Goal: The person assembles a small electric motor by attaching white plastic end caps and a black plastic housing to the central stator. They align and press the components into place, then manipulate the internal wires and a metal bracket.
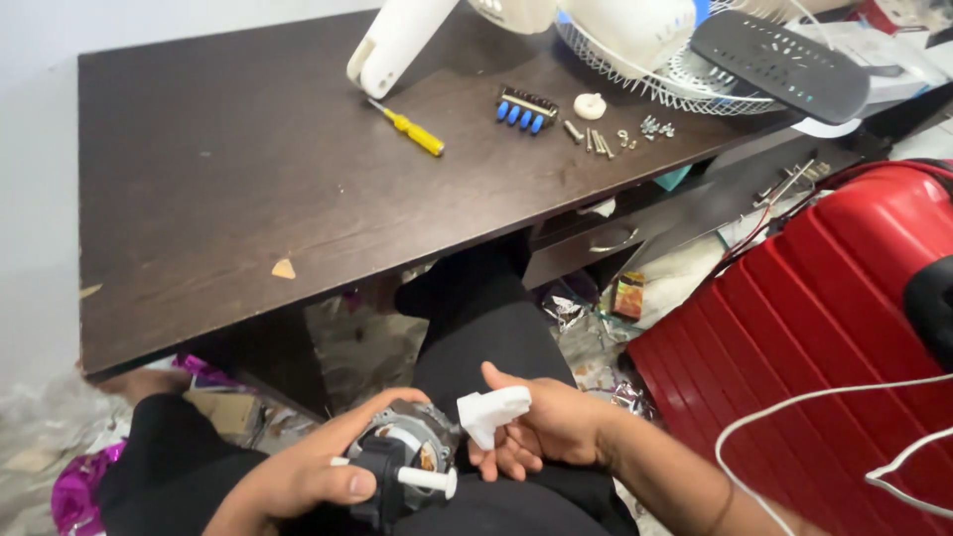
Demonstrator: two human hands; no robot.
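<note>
Soft, even light fills the room, brightest on the pale wall beyond my dark table (pixel 228 189). The tabletop carries a dull sheen, no hard glare. Under the table it goes dim and my legs sink into near black. The red suitcase (pixel 804 328) right of the table shows faint streaks of shine. Edges bend slightly, and the fan grille (pixel 685 84) at the table's far end looks soft.

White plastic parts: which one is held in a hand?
The small white bracket pinched in the right hand; the other white fan parts lie on the desk.
</note>
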